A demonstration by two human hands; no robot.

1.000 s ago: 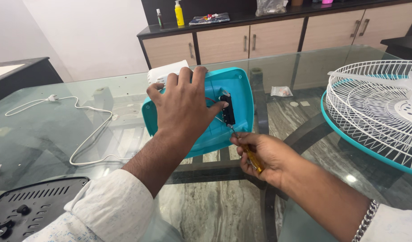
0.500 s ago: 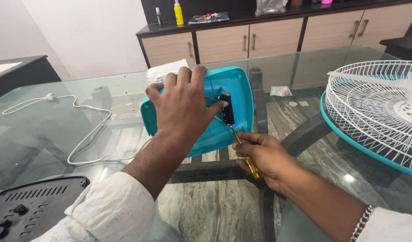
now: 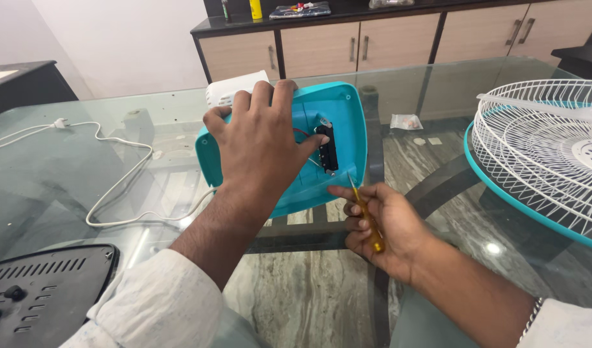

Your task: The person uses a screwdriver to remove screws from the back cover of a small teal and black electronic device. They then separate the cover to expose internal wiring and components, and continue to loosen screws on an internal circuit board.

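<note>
- Centre frame: left hand (image 3: 260, 145) presses flat, fingers spread, on the turquoise housing (image 3: 338, 122), steadying it on the glass table (image 3: 83, 193).
- Right hand (image 3: 379, 225) is closed around a yellow screwdriver (image 3: 368, 219), tip near the black switch block (image 3: 327, 149).
- The block seems only partly fastened; the screws are too small to tell.

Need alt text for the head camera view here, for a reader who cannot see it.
A person's left hand presses on a teal plastic housing on a glass table, while the right hand holds a yellow-handled screwdriver aimed at a black switch block inside it. A white fan grille lies at right, a white power cord at left.
</note>
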